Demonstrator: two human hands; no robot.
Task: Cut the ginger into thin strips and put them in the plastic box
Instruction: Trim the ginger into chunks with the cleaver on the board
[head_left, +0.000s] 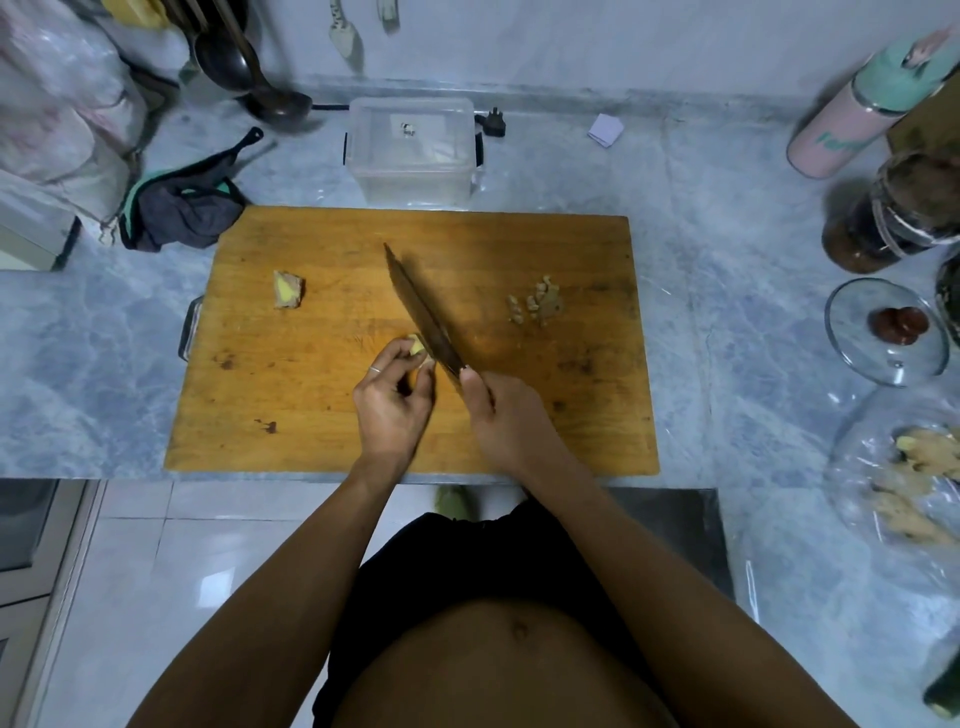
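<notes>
Now, from the head view, a wooden cutting board (519, 415) is seen lying on a marbled counter (727, 312). A small ginger piece (415, 345) is pinched between the curled fingers and thumb of the left hand (393, 400), near the middle of the board. A knife (423, 312) is gripped at its handle by the right hand (501, 413), fingers wrapped tight, and the dark blade is laid slantwise with its edge right against the held piece. A second ginger chunk (287, 291) is left on the board's left part, well apart from the hands. A small heap of cut bits (537, 304) is gathered on the right part of the board. The plastic box (413, 150) is set just beyond the board's far edge, its lid on, a small label visible on top. A dark cloth (182, 208) is bunched by the far left corner. At the right, a glass lid (883, 332) and a clear bag of ginger (914, 483) are rested on the counter.
</notes>
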